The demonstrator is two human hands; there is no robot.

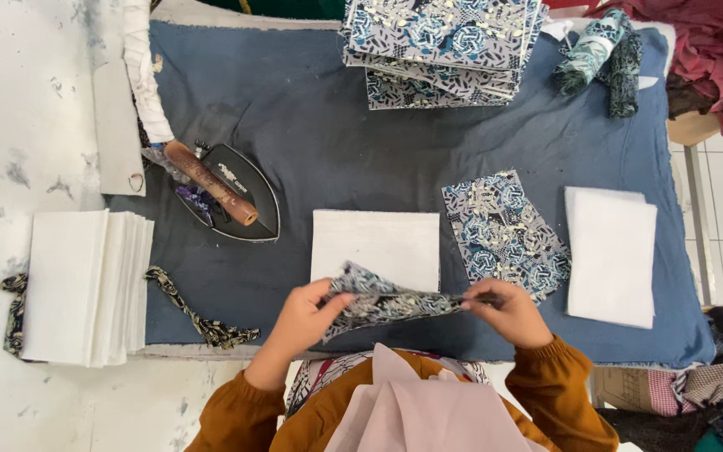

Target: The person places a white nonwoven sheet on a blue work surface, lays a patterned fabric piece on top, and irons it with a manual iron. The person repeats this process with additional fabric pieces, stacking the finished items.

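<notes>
Left hand (301,316): palm turned inward, fingers curled, thumb and fingers pinched together on the left end of a folded piece of blue, black and white patterned fabric (391,300); wrist bent, orange sleeve behind it.

Right hand (505,311): fingers closed on the right end of the same piece, knuckles up. The piece is stretched between both hands, lifted just above the near edge of the blue padded ironing surface (336,134).

White rectangular interfacing sheet (376,243): flat on the surface just beyond the held piece, its near edge partly covered by it.

Flat patterned fabric panel (504,233): same print, lying tilted just right of the white sheet, close to the right hand.

Small stack of white rectangular sheets (611,254): toward the right edge, beside the panel.

Black flat iron with brown wooden handle (232,194): resting left of centre, well apart from both hands.

Tall stack of patterned panels (441,46): at the far edge.

Rolled bundles of teal and dark printed cloth (602,57): far right corner.

Thick stack of white sheets (85,286): overhanging the left edge.

Narrow strip of dark patterned cloth (198,314): trailing along the near left corner; it seems to run under the white stack, though that part is hidden.
</notes>
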